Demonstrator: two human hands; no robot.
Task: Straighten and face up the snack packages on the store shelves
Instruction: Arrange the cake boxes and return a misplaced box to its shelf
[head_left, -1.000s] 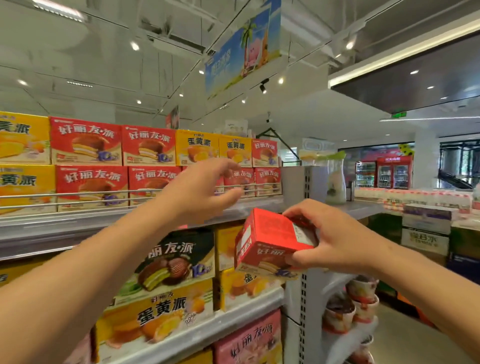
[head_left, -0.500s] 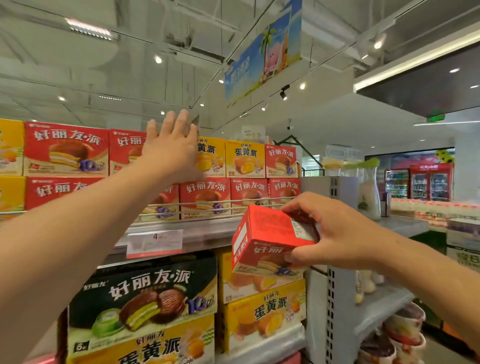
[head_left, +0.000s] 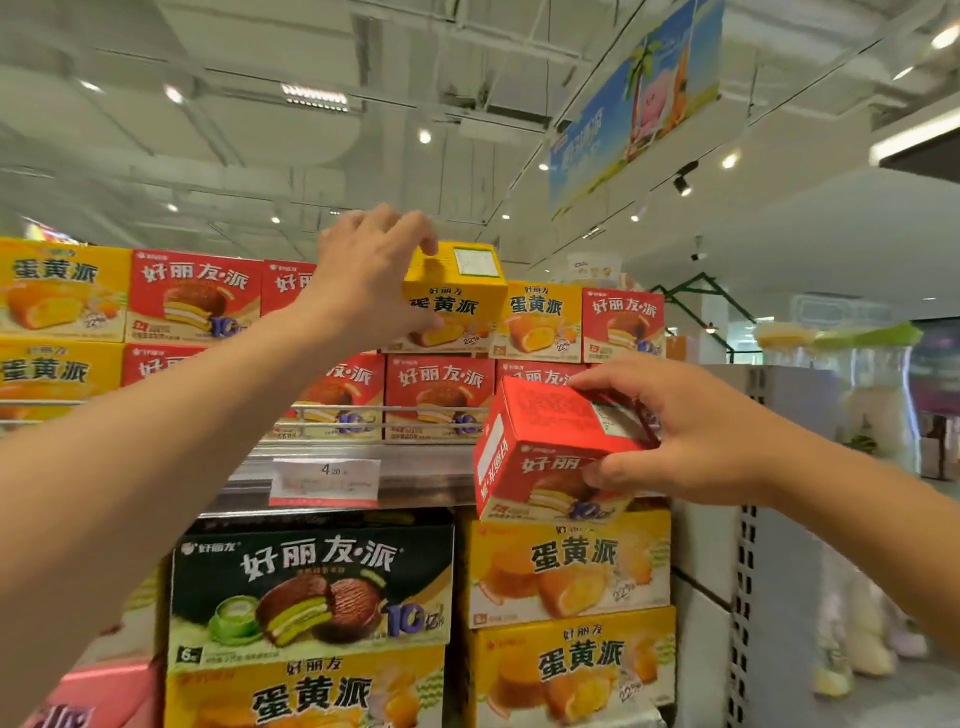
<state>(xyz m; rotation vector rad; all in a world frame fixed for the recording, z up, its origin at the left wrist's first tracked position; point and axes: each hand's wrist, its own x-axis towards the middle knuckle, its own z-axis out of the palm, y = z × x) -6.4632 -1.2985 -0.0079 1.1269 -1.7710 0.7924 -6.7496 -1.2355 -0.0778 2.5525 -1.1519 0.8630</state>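
**top-row yellow box gripped from above; red box held off the shelf**

left hand (head_left: 371, 275) reaches up to the top row of the upper shelf. its grip is closed on a small yellow cardboard snack box (head_left: 457, 296): fingers curled over the top face, thumb low on the front. the box sits tilted forward, top panel showing, proud of the neighbouring yellow box (head_left: 543, 322) to its right. judgement: the over-the-top hold suits tipping or lifting a box from a stacked row where the sides are blocked by neighbours.

right hand (head_left: 691, 436) grips a small red cardboard snack box (head_left: 550, 452), fingers over the back panel, thumb on the printed front. box is in the air, near the viewer, just in front of the metal shelf edge (head_left: 426, 475), corner-on. judgement: it is parked there waiting for a slot, likely among the red boxes in the lower row behind the wire rail (head_left: 384, 415).

white price tag (head_left: 324, 480) hangs on the shelf edge. larger black-green box (head_left: 311, 592) and large yellow boxes (head_left: 569, 569) on the shelf below face out squarely; they look untouched.

risk: one-handed tilt could drag the adjacent box forward.
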